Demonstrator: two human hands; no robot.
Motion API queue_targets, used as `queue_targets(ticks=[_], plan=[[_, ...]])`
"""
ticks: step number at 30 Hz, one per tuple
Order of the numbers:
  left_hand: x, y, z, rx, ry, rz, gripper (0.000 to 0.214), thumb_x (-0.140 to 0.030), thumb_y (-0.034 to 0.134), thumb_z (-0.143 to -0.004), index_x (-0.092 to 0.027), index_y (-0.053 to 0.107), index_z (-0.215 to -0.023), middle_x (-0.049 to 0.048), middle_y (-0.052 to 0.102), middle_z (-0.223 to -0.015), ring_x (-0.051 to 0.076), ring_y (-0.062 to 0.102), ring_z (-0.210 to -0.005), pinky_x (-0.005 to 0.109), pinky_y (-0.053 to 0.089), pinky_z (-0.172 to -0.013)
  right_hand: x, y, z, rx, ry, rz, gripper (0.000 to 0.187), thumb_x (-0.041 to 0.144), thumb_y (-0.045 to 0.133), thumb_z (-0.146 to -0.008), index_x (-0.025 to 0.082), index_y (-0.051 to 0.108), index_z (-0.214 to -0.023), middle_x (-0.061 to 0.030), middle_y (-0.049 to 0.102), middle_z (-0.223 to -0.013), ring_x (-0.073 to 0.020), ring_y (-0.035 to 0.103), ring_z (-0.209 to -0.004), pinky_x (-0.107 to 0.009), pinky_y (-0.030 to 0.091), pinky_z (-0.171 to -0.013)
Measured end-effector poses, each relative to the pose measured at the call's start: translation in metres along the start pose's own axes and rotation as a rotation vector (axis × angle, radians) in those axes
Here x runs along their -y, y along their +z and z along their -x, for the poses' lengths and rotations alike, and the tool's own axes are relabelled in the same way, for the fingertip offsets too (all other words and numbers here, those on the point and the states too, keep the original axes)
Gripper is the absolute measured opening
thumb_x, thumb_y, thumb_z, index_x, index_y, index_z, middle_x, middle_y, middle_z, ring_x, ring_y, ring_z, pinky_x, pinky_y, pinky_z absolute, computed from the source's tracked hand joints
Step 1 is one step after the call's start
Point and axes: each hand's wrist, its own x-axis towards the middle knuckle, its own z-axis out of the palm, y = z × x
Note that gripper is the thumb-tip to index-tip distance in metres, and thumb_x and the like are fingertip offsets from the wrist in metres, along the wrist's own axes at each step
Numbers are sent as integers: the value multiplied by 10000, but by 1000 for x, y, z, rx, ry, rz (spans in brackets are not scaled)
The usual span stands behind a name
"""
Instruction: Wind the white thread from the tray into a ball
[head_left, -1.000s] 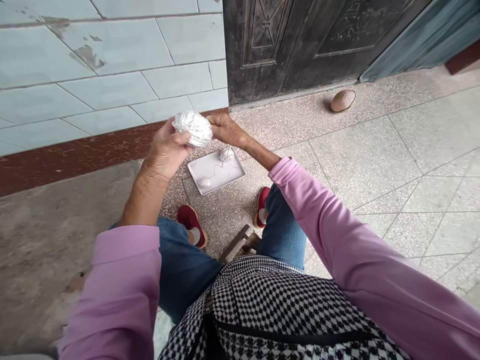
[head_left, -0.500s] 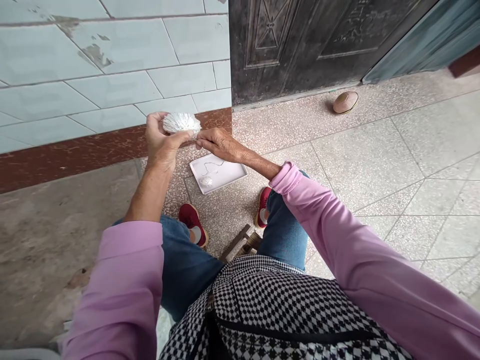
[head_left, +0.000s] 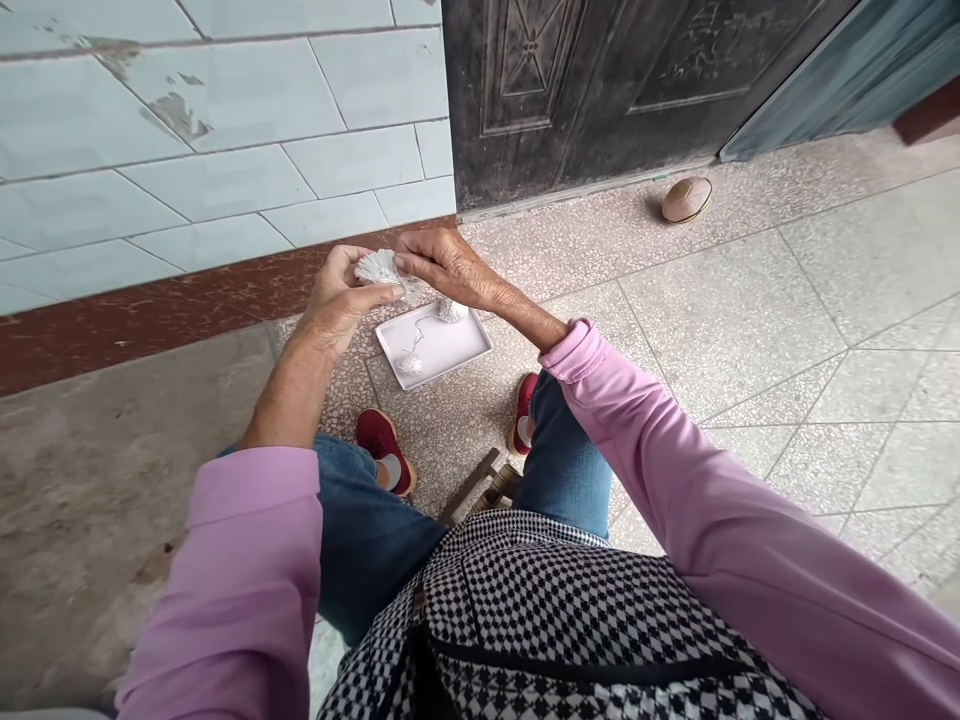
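A white pom-pom-like bundle of thin strips (head_left: 375,266) is held in front of me, above the floor near the wall. My left hand (head_left: 337,300) grips it from the left, thumb along its near side and fingers behind it. From the right, my right hand (head_left: 448,266) is closed at the bundle's right edge, thumb and forefinger pinched on its strips. The fingertips partly hide what they pinch. Below lies a shallow white tray (head_left: 457,350) with a small white ball (head_left: 409,362), another white ball (head_left: 452,311) and a thin strand.
A tiled wall (head_left: 225,150) with a brown base strip stands ahead on the left, a dark carved door (head_left: 555,100) ahead on the right. By the door a pinkish rounded object (head_left: 686,200) rests on the floor. My red shoes (head_left: 384,445) flank a small wooden stool (head_left: 480,485).
My left hand and the bundle have shifted right and slightly down, and the bundle has been turned. My right hand has moved up against its strips. The tray's right-hand ball now shows.
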Motion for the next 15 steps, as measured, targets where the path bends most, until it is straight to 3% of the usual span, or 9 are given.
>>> queue_targets(ticks=[4,8,11,15], plan=[[-12,4,14,120,-82,-43,759,-315,1226,-529,-270,765,-1130,36,840,-1083,317,831,-1086,434,714,-925,-7,-2,0,-16,-10,-3,424,364,720,-1317,246,599,-928,-34,654,-928,-240,614,-981,-351,508,-945],[-16,8,21,230,-113,24,725,-350,1208,-588,-260,798,-1180,60,854,-1118,283,802,-1028,384,692,-859,-12,-1,-1,-61,1,-133,390,244,654,-1336,236,565,-956,18,506,-866,-199,448,-875,-316,415,-841],[-12,9,16,221,-72,142,783,-391,1237,-517,-259,780,-1138,77,833,-1103,297,796,-1003,403,705,-816,-13,3,-3,-79,47,-293,485,343,601,-1429,251,516,-960,27,428,-858,-202,377,-846,-302,366,-769],[-7,5,9,193,-23,176,912,-467,1284,-454,-255,763,-1172,105,801,-1124,363,808,-1092,514,749,-912,-15,9,-10,-101,94,-307,600,501,676,-1437,254,502,-919,32,417,-849,-198,407,-861,-317,391,-792]])
